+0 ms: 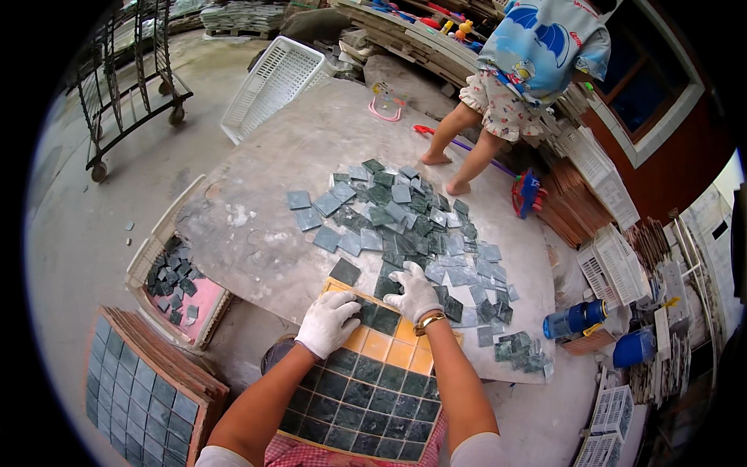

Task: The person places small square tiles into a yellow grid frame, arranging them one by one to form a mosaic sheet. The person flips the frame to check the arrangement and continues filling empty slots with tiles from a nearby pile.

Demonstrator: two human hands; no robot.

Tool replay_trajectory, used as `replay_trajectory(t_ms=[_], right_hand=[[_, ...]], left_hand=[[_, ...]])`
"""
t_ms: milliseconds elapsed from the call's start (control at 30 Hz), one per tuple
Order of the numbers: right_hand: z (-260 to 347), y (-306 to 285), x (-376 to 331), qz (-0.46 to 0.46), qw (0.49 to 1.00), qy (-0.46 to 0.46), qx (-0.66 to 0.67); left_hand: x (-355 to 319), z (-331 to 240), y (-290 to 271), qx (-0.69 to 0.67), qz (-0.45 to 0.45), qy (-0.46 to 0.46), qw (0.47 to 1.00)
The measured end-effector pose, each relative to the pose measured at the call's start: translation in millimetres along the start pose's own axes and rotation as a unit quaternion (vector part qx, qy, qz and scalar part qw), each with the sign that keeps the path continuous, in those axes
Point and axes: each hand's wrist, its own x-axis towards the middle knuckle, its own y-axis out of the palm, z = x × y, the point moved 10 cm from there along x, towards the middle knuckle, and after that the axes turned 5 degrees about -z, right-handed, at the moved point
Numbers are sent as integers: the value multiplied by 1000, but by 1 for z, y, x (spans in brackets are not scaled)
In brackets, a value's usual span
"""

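A yellow grid tray rests in front of me, its lower rows filled with square dark green stone tiles. Yellow cells show bare in the upper rows. My left hand, in a white glove, is at the tray's upper left, its fingers bent beside two dark green tiles; what is under the fingertips is hidden. My right hand, also gloved, is over the tray's far edge, its fingers closed about a dark green tile. One more tile touches the tray's far left corner.
Many loose green tiles lie heaped on the grey table. A small child stands barefoot on it, near a toy. A crate of tile pieces and stacked tile trays are left. Blue bottle right.
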Motion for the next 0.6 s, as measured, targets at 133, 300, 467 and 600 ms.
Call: replay_trajectory(t_ms=[133, 300, 467, 600], right_hand=[[-1, -3, 4, 9, 998, 61, 6], [-32, -12, -13, -125, 937, 99, 312], [3, 10, -51, 53, 876, 182, 443], [43, 28, -76, 95, 907, 141, 386]], left_hand=[[-3, 6, 1, 2, 15, -16, 1000], [39, 25, -2, 48, 11, -65, 997], [71, 61, 25, 284, 106, -190, 934], [69, 91, 48, 310, 103, -231, 917]])
